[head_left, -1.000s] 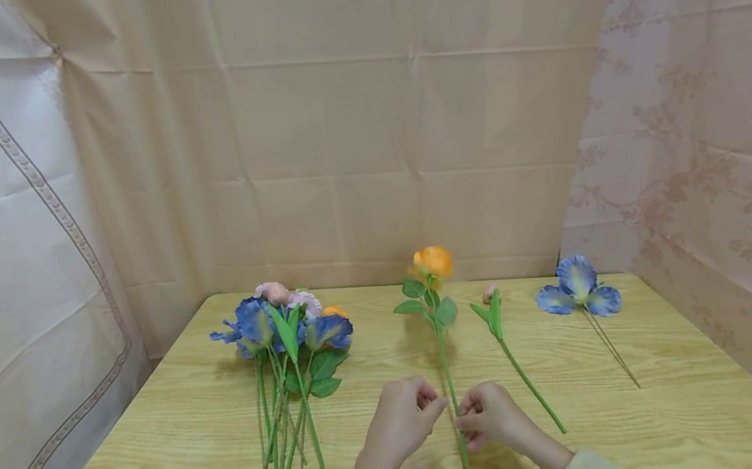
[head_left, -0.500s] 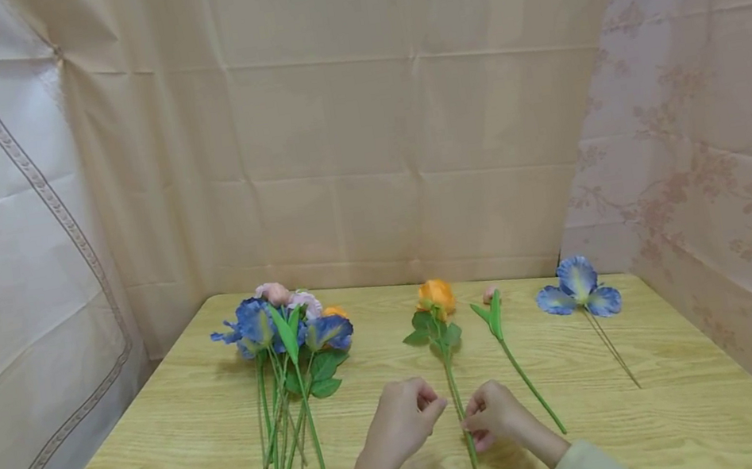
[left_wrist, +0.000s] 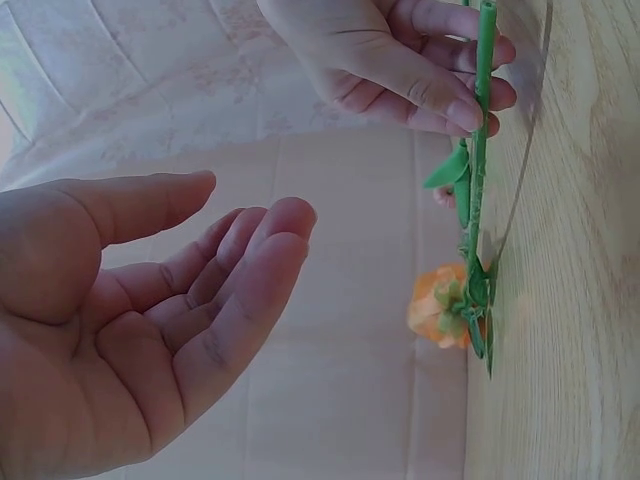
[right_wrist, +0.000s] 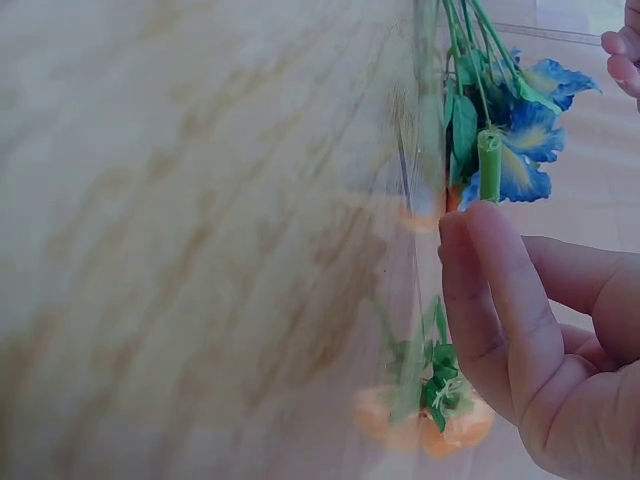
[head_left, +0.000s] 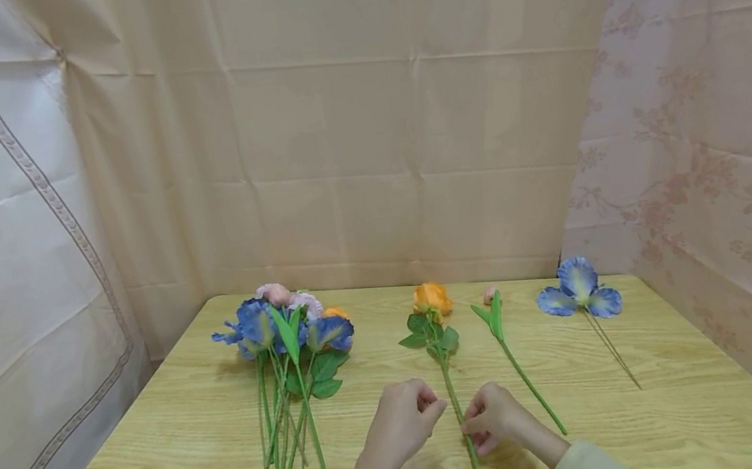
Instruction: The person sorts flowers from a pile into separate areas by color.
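Orange flower (head_left: 433, 300) with its bloom near the far edge of the wooden table (head_left: 162, 457), stem pinched by the right hand (head_left: 491, 417), left hand (head_left: 402, 419) just beside, fingers loose and relaxed, wide tabletop between stem and flower pile (head_left: 290, 343) leftward, narrower gap to a pink bud (head_left: 496, 317) rightward, blue flower (head_left: 581, 298) beyond.

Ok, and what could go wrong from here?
Your right hand pinches the round orange flower with green leaves only on its lower stem, so it could twist. Shifted right, it might knock the pink-budded green-stemmed flower. Shifted left, it might snag on the heap of blue, lilac and orange flowers.
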`<move>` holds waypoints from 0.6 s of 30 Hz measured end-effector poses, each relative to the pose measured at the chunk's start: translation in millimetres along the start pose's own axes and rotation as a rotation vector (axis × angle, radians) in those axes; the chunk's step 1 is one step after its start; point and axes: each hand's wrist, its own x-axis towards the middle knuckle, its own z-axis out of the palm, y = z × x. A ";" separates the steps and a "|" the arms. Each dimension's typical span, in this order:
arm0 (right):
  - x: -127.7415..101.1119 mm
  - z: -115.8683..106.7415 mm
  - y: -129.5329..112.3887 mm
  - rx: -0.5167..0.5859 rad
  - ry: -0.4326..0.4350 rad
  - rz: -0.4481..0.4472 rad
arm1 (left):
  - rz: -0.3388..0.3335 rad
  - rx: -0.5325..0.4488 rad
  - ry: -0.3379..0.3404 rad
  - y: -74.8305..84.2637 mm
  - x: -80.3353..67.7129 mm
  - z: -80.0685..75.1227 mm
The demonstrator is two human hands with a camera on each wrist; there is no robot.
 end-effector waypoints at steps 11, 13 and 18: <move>-0.5 -2.9 1.9 0.018 -0.027 -0.005 | -0.031 0.021 -0.005 -3.0 -0.3 -2.5; -1.1 -3.5 1.8 0.028 -0.039 -0.014 | -0.032 0.037 0.009 -4.5 0.5 -4.8; -4.9 -5.2 -1.0 0.022 -0.065 -0.047 | -0.040 0.089 0.064 -8.9 1.8 -15.2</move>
